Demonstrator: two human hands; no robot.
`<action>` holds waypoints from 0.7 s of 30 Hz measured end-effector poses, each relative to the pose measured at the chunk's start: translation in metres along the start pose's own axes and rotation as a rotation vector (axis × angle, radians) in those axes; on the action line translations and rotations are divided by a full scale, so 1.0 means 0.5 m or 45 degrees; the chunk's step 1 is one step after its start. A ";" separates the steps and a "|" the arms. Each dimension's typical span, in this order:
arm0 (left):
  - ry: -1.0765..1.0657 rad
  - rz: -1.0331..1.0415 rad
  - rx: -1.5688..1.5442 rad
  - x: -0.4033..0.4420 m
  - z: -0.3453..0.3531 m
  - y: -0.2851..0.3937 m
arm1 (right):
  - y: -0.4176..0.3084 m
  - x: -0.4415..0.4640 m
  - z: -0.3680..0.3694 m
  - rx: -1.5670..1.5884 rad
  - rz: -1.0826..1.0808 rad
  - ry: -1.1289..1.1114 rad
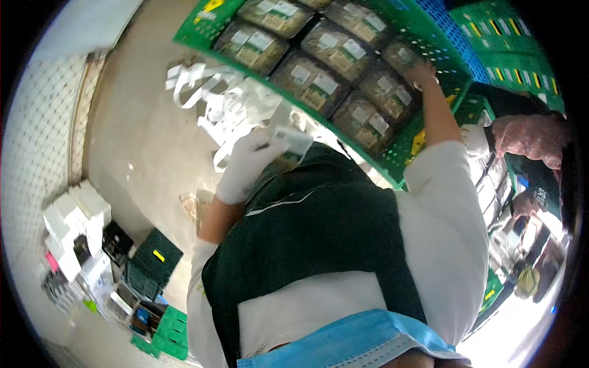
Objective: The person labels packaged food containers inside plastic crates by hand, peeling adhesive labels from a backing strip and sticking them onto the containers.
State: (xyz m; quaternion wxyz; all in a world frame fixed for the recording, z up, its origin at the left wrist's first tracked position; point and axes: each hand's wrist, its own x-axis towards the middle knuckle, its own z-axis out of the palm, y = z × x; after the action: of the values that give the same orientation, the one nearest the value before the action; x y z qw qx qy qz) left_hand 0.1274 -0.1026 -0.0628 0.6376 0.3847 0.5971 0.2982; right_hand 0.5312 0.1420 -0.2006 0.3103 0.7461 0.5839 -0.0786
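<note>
My left hand [246,167], in a white glove, is closed on a small pale card or label sheet [293,142] in front of my dark apron [313,236]. My bare right hand [421,73] reaches into a green crate [294,101]. It is at a clear-lidded food pack [400,54] in the crate's right part; its fingers are too blurred to make out. Several similar packs lie in rows, such as one food pack [310,83], with white and green labels on their lids.
A heap of white strips [236,104] lies beside the crate. Stacked green crates [509,55] stand at the upper right. A co-worker's sleeve [531,138] and gloved hand [475,141] are at right. White boxes [76,214] and a dark crate [153,260] sit at lower left.
</note>
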 end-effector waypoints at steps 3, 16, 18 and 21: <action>0.023 0.338 -0.245 -0.048 0.061 0.009 | -0.080 -0.250 -0.141 1.122 -0.763 0.355; -0.068 0.390 0.275 -0.371 0.297 -0.134 | 0.061 -0.912 0.099 1.234 -1.525 0.509; -0.119 0.781 0.250 -0.380 0.380 -0.129 | 0.127 -0.929 0.121 1.303 -1.469 0.404; -0.299 0.621 0.360 -0.391 0.461 -0.112 | 0.223 -0.936 0.153 1.324 -1.398 0.343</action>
State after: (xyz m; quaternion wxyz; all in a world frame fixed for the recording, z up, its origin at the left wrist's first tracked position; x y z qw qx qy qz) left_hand 0.3298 -0.3273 -0.0080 0.5519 0.6336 0.4450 0.3097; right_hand 0.5093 -0.2995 0.0042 -0.2379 0.4023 0.7912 -0.3943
